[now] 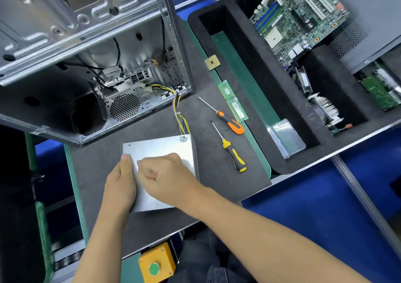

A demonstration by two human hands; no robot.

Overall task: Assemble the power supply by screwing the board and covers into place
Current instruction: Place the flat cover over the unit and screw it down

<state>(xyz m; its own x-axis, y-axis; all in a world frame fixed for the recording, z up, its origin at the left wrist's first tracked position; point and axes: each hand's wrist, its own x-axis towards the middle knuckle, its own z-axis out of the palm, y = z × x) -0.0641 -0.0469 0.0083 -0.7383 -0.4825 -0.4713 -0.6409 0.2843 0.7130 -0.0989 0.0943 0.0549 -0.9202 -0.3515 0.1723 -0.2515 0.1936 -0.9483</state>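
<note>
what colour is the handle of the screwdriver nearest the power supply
Yellow and black, clearest in the head view.

computer case (86, 50) - open, upper left | motherboard (299, 15) - in foam tray | RAM sticks (233, 101) | yellow button box (156, 264)

Screwdrivers (232, 140) right of power supply (165, 150)

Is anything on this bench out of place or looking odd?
Mostly tidy. One oddity: a bare processor chip lies loose on the edge of the black foam tray, not in a compartment. Both screwdrivers lie unused beside the power supply.
</note>
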